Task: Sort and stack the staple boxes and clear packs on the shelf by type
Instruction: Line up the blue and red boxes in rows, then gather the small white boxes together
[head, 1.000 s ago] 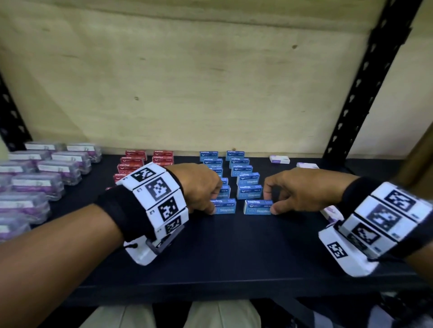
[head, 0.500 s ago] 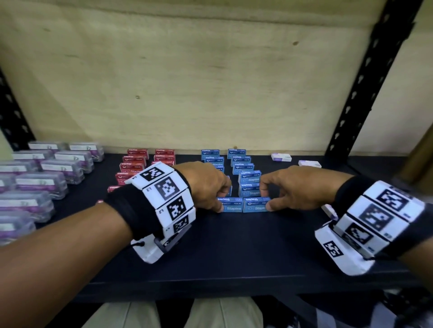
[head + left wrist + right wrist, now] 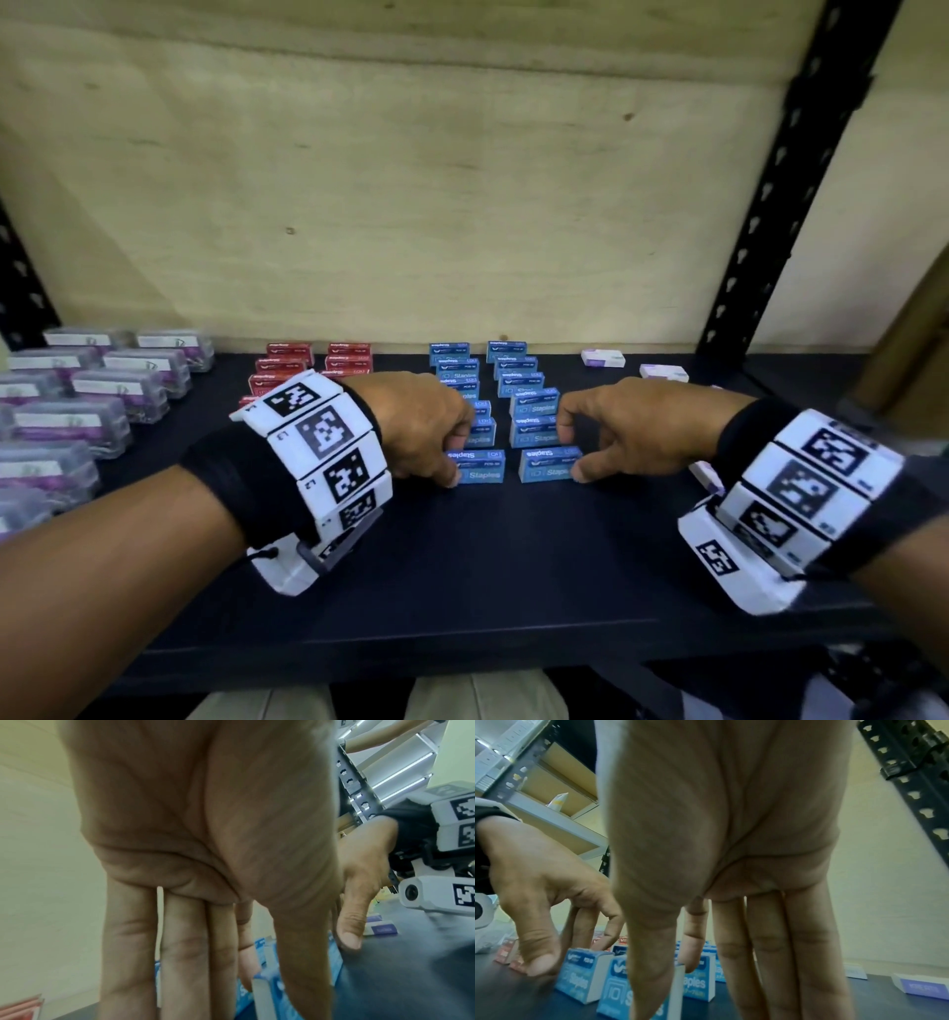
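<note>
Readable print on the shelf stock
The blue boxes [image 3: 545,465] read "Staples" with a "10" mark on their fronts; the red boxes' [image 3: 280,366] and white boxes' [image 3: 603,358] print is too small to read.

Dim, even overhead light, soft shadows on the dark shelf [image 3: 462,575]; head view bows at its edges; both wrist views blurred close-up, ceiling strip lights [image 3: 401,770] glaring.

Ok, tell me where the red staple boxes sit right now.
In the head view the red staple boxes stand left of centre, between the clear packs and blue staple boxes.
</note>
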Tool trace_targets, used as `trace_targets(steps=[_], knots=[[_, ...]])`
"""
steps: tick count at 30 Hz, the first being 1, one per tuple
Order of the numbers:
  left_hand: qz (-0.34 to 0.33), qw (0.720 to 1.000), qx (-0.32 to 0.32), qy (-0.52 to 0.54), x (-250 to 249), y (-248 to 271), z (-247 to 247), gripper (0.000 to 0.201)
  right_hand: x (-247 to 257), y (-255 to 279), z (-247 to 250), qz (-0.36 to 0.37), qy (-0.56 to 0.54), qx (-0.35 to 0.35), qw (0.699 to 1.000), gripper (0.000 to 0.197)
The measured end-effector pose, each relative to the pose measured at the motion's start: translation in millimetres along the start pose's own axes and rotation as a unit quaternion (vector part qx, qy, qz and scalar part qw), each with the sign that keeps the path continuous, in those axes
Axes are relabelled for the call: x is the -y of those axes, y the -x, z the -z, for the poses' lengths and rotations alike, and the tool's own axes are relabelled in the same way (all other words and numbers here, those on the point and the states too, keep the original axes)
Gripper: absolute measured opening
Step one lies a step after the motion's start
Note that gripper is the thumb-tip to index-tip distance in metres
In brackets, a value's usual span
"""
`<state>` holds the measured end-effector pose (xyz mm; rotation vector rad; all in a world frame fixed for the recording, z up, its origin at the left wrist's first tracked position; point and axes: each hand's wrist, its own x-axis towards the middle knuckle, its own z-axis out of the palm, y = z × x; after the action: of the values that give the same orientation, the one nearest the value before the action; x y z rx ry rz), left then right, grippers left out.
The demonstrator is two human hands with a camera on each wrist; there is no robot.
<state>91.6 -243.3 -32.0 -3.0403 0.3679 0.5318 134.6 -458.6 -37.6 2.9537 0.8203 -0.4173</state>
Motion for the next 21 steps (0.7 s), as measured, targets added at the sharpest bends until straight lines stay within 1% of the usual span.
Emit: trace_targets(steps=[3,6,9,12,14,17,21], knots=[[0.013,0.999,0.016,0.025,3.7,1.7,5.9,0.034,-5.1,5.8,4.0,-0.002,-0.038,0.029,0.999,0.034],[0.007,0.999,0.005,0.032,5.1,1.1,25.6,0.033,-20.8,12.6,12.1,-0.009,-0.097,0.069,0.993,0.033],[-0.017,0.999,-0.023,0.023,0.4,-10.1,52.4,0.031,-47.3,13.2,26.0,-0.041,-0.097,0.052,0.993,0.029],[-0.039,0.997,-0.061,-0.01,-11.7,-38.3,76.5,0.029,-84.6,2.3,38.6,-0.092,-0.08,0.002,0.993,0.026],[-0.053,0.995,-0.074,-0.03,-20.1,-58.7,85.8,0.028,-106.6,-7.1,43.4,-0.124,-0.073,-0.011,0.989,0.025],[-0.078,0.992,-0.083,-0.049,-34.1,-101.4,97.1,0.027,-138.0,-27.4,49.4,-0.17,-0.055,-0.007,0.984,0.029],[-0.091,0.99,-0.087,-0.059,-45.1,-157.4,99.1,0.026,-162.0,-59.3,49.3,-0.196,-0.044,0.011,0.979,0.042]])
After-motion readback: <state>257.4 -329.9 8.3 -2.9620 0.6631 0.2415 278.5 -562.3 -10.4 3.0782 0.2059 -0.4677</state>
